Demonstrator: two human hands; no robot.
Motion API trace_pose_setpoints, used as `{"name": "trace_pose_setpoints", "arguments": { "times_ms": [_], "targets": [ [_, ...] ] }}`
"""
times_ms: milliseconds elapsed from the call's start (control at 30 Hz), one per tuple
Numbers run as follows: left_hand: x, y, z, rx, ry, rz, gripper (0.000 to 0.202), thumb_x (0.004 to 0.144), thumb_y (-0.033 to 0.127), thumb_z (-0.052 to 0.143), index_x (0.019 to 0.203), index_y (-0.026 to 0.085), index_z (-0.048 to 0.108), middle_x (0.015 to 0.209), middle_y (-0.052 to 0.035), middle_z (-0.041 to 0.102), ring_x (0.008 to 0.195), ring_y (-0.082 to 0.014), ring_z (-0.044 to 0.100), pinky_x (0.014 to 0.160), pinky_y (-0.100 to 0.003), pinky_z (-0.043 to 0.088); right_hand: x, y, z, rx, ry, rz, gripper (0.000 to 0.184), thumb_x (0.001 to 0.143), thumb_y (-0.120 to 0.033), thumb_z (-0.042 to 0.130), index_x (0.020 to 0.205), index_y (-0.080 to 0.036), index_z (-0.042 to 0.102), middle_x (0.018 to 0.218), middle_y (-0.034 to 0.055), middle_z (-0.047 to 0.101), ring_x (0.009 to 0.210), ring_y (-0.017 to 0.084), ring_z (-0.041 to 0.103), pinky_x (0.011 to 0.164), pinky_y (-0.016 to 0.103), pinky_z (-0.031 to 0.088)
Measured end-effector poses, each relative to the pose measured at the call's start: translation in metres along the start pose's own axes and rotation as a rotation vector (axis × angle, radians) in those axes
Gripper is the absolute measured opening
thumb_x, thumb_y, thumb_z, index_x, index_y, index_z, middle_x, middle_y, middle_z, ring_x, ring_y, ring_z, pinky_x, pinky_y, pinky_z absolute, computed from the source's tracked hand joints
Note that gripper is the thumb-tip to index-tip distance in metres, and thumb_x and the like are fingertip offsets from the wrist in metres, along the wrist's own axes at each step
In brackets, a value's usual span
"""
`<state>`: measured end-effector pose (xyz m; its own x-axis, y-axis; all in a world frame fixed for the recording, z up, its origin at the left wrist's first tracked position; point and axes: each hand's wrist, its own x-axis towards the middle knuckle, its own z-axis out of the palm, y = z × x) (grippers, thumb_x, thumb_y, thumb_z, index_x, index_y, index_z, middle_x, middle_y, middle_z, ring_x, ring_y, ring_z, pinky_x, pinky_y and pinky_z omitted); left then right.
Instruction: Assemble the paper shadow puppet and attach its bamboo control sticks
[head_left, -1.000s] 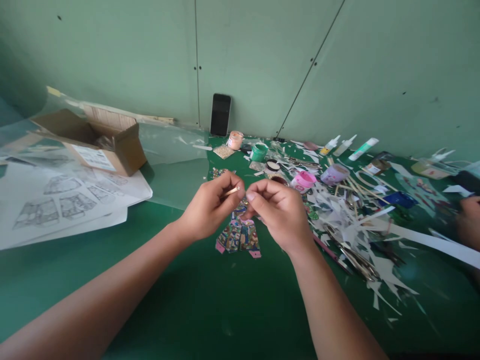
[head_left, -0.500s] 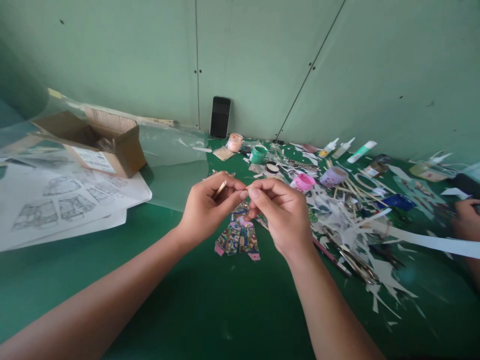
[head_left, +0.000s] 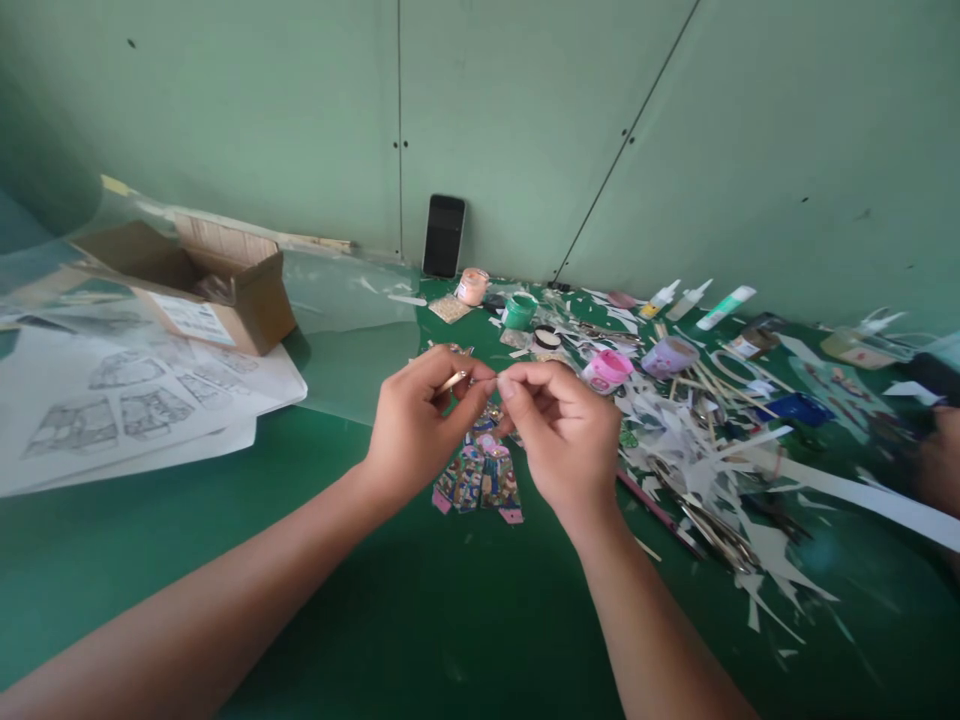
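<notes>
My left hand point(head_left: 415, 422) is closed, with a thin pale stick point(head_left: 452, 381) tucked between its fingers. Its thumb and forefinger also pinch at the tips. Right against them, my right hand point(head_left: 568, 430) makes a pinch of its own. Whatever sits between the fingertips is too small to make out. Below and behind the hands, a colourful patterned piece with pink ends point(head_left: 480, 482) lies on the green table point(head_left: 420, 610); its upper part is partly covered by my hands.
On the left stand a cardboard box point(head_left: 259, 310) and printed drawings point(head_left: 161, 430). A phone point(head_left: 444, 237) leans against the wall. Paint jars, including a pink jar point(head_left: 607, 371), glue bottles, tweezers point(head_left: 709, 525) and white paper scraps point(head_left: 772, 560) crowd the right, where another person's hand point(head_left: 941, 455) shows.
My fingertips stay together, and the right hand has shifted slightly. The pale stick lies a little flatter in my left hand. At the right edge, the other person's hand has moved.
</notes>
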<state>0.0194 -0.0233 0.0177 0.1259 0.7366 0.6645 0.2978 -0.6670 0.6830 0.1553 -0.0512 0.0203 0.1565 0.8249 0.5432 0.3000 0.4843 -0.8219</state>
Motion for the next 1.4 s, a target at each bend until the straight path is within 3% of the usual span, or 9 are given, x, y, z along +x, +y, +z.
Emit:
{"name": "trace_pose_setpoints", "arguments": {
  "times_ms": [167,467,600,733,933,1067,1233,1400],
  "targets": [
    [0.001,-0.003,-0.002,0.072,-0.083,0.046,0.008,0.086,0.012,0.057,0.080,0.016,0.061,0.073,0.0020,0.060,0.059,-0.0066,0.045,0.053,-0.020,0.034,0.002,0.005,-0.003,-0.136,-0.010,-0.143,0.009,0.086,-0.021,0.057,0.080,-0.021,0.065,0.064,-0.0024,0.064,0.053,0.010,0.059,0.050,0.023,0.047],
    [0.005,0.001,0.002,-0.278,-0.127,-0.244,0.016,0.083,0.031,0.066,0.082,0.015,0.070,0.064,0.0011,0.059,0.056,-0.0081,0.045,0.051,-0.021,0.035,0.004,0.007,0.002,0.081,0.055,-0.023,0.010,0.085,-0.027,0.063,0.078,-0.020,0.064,0.057,-0.0055,0.057,0.043,0.008,0.052,0.041,0.020,0.042],
    [0.007,0.005,0.002,-0.389,-0.128,-0.351,0.022,0.077,0.037,0.073,0.075,0.015,0.072,0.066,-0.0010,0.064,0.058,-0.0087,0.049,0.053,-0.021,0.039,0.001,0.009,0.006,0.096,0.111,-0.062,0.008,0.085,-0.026,0.063,0.079,-0.021,0.065,0.062,-0.0047,0.061,0.044,0.007,0.051,0.041,0.020,0.042],
    [0.007,0.009,0.001,-0.483,-0.139,-0.408,0.027,0.075,0.042,0.076,0.073,0.015,0.072,0.057,0.0017,0.057,0.051,-0.0066,0.043,0.047,-0.020,0.035,-0.001,0.009,0.008,0.041,0.155,-0.125,0.007,0.085,-0.026,0.062,0.080,-0.022,0.065,0.070,-0.0020,0.068,0.049,0.008,0.055,0.044,0.021,0.045],
    [0.007,0.011,0.000,-0.524,-0.120,-0.405,0.023,0.076,0.038,0.075,0.072,0.015,0.072,0.058,0.0006,0.059,0.050,-0.0069,0.044,0.047,-0.021,0.036,-0.001,0.013,0.006,-0.011,0.171,-0.166,0.005,0.086,-0.023,0.061,0.082,-0.021,0.064,0.071,-0.0018,0.068,0.051,0.009,0.057,0.049,0.023,0.048],
    [0.005,0.009,0.000,-0.386,-0.106,-0.322,0.017,0.079,0.033,0.071,0.077,0.016,0.073,0.067,-0.0014,0.064,0.057,-0.0090,0.050,0.052,-0.023,0.038,0.000,0.011,0.003,-0.044,0.150,-0.183,0.006,0.083,-0.020,0.059,0.078,-0.021,0.061,0.064,-0.0037,0.063,0.048,0.008,0.053,0.046,0.022,0.046],
    [0.006,0.005,-0.004,-0.207,-0.153,-0.241,0.017,0.081,0.032,0.068,0.081,0.016,0.073,0.062,0.0008,0.058,0.053,-0.0083,0.042,0.050,-0.023,0.031,0.000,0.008,0.000,-0.052,0.046,-0.152,0.007,0.078,-0.018,0.056,0.072,-0.021,0.057,0.057,-0.0059,0.059,0.042,0.007,0.049,0.041,0.019,0.039],
    [0.011,0.000,-0.008,-0.165,-0.254,-0.202,0.019,0.083,0.034,0.065,0.080,0.016,0.070,0.069,-0.0007,0.061,0.059,-0.0097,0.046,0.054,-0.024,0.033,0.001,0.008,-0.001,-0.093,-0.017,-0.111,0.006,0.076,-0.019,0.056,0.070,-0.021,0.056,0.054,-0.0063,0.056,0.044,0.007,0.049,0.042,0.018,0.039]
  ]
}}
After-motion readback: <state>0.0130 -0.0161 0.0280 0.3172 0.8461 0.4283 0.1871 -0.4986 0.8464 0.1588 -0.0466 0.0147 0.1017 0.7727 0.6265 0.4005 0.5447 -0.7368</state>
